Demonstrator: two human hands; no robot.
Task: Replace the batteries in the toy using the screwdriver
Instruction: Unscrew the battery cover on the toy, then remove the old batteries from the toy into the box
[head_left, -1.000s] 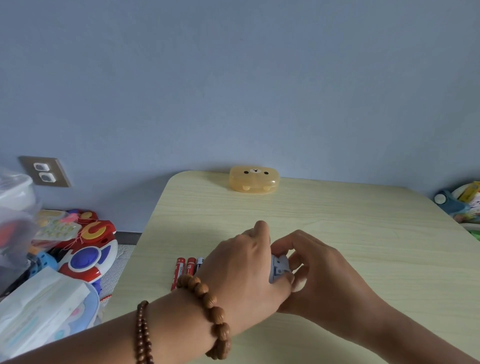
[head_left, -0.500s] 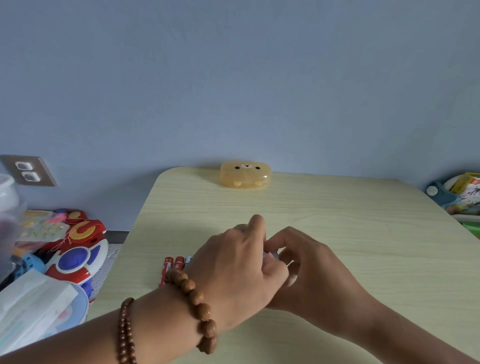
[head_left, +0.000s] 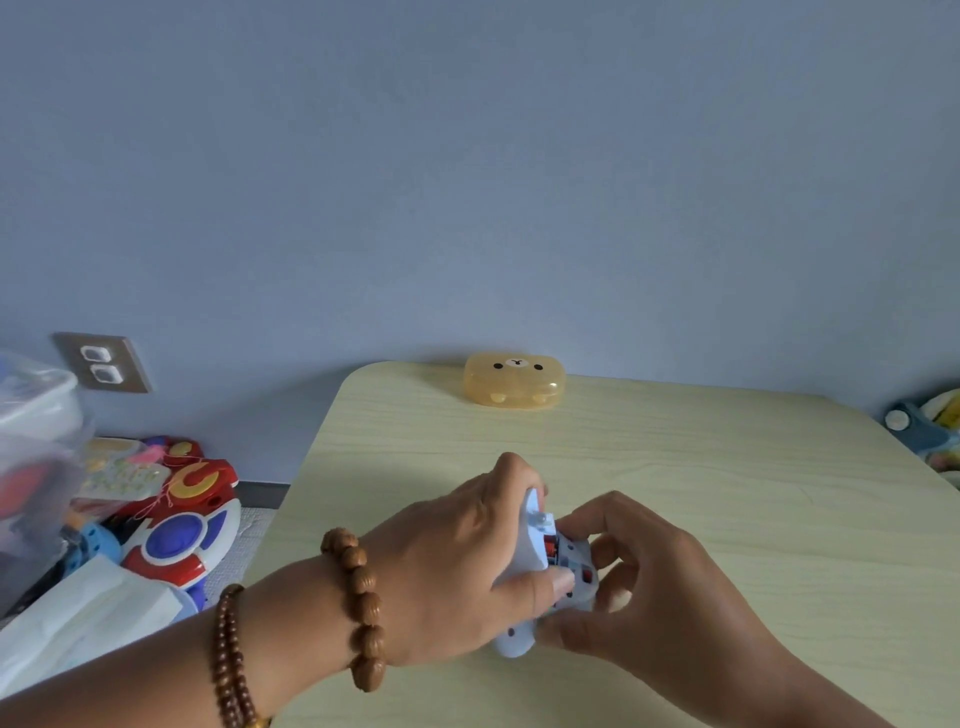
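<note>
- At the far left, off the tabletop (head_left: 727, 467), a heap of bright playthings (head_left: 176, 519) and a clear plastic bin (head_left: 36, 441) sit below a wall socket (head_left: 101, 362); none of it concerns you.
- Left of centre, your left hand (head_left: 457, 566), with bead bracelets (head_left: 358, 603) on the wrist, is clenched around the pale blue toy (head_left: 540, 566), thumb pressed on its near face and fingers wrapped over the far end.
- In the middle, the toy sits between both hands, low over the tabletop near its front edge; whether it touches the wood you cannot tell. Its battery bay looks open, with something red (head_left: 550, 545) showing inside, probably a cell.
- The toy reads as light, hollow, hard plastic: stiff, a little slick, with small contact springs that would bend. Hold it by the solid outer shell on both sides, not by the bay's thin edges, and press cells in gently.
- Right of centre, your right hand (head_left: 639, 587) is pinching the toy's right side, fingertips curled at the bay.
- At the back, an amber bear-faced case (head_left: 514, 380) rests well apart from the work.
- No screwdriver is visible.
- At the far right edge, more toys (head_left: 930, 431) lie off the tabletop.
</note>
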